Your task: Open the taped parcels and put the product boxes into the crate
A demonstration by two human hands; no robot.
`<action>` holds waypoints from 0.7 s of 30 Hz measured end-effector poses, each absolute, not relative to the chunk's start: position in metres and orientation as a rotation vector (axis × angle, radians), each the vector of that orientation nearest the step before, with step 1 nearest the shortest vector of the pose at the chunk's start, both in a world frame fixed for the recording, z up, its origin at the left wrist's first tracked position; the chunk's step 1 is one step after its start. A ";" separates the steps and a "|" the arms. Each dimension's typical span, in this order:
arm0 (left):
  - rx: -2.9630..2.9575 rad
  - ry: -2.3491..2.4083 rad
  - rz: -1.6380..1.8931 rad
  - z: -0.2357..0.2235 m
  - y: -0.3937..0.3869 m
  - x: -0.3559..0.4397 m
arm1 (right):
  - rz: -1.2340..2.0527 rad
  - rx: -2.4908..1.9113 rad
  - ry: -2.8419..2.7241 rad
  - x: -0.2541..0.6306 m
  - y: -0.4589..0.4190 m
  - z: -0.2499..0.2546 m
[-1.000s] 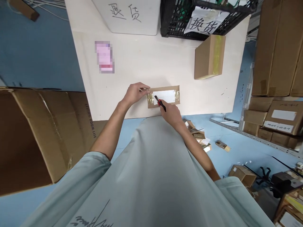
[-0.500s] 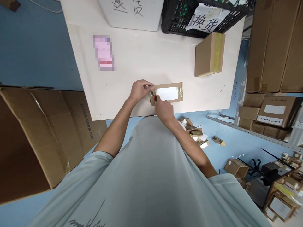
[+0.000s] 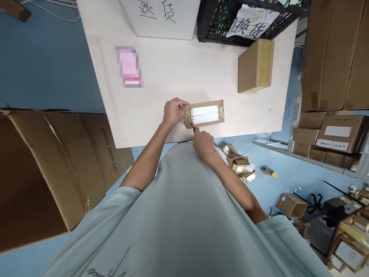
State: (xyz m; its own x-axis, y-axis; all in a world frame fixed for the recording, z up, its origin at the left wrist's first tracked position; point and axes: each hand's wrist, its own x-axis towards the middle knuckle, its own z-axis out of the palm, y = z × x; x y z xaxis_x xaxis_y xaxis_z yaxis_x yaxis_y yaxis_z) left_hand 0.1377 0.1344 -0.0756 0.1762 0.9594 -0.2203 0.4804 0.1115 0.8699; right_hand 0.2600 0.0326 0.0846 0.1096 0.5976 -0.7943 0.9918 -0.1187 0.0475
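A small cardboard box (image 3: 204, 124) with a white label (image 3: 205, 114) and clear tape at its ends lies near the front edge of the table. At its far left corner, my left hand (image 3: 174, 111) is closed, fingertips gripping the box's edge. My right hand (image 3: 204, 144) is wrapped round a small red and black cutter (image 3: 194, 128), mostly hidden by the fingers. The cutter's tip is at the near side of the box, close to the taped left end.
Another carton (image 3: 253, 67) with yellow tape stands on the white table (image 3: 161, 73) to the right. Behind are a white bin (image 3: 165, 23) and a black crate (image 3: 221, 29). A pink blurred item (image 3: 129, 66) lies left. A large open carton (image 3: 66, 161) stands beside the table.
My right hand has drawn the cutter toward me, from the box's top left end to its near edge. The left hand keeps its place on the far corner.
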 end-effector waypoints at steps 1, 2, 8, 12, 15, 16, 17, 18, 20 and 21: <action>1.513 1.454 0.643 -0.076 0.134 0.138 | -0.852 1.799 1.548 0.263 0.032 0.086; 1.515 1.461 0.644 -0.075 0.133 0.138 | -0.867 1.812 1.551 0.267 0.032 0.088; 1.496 1.480 0.643 -0.072 0.125 0.138 | -0.876 1.941 1.596 0.310 0.027 0.102; 1.489 1.486 0.622 -0.068 0.114 0.135 | -0.900 2.016 1.619 0.339 0.028 0.101; 1.532 1.493 0.588 -0.062 0.103 0.134 | -0.912 2.086 1.628 0.358 0.033 0.096; 1.576 1.517 0.577 -0.058 0.100 0.136 | -0.907 2.122 1.626 0.366 0.035 0.094; 1.638 1.543 0.566 -0.054 0.097 0.139 | -0.899 2.164 1.621 0.374 0.037 0.091; 1.716 1.558 0.552 -0.049 0.095 0.144 | -0.891 2.208 1.610 0.384 0.039 0.088; 1.886 1.513 0.506 -0.040 0.093 0.160 | -0.870 2.291 1.574 0.405 0.043 0.079; 1.959 1.458 0.470 -0.037 0.094 0.170 | -0.859 2.324 1.551 0.417 0.044 0.073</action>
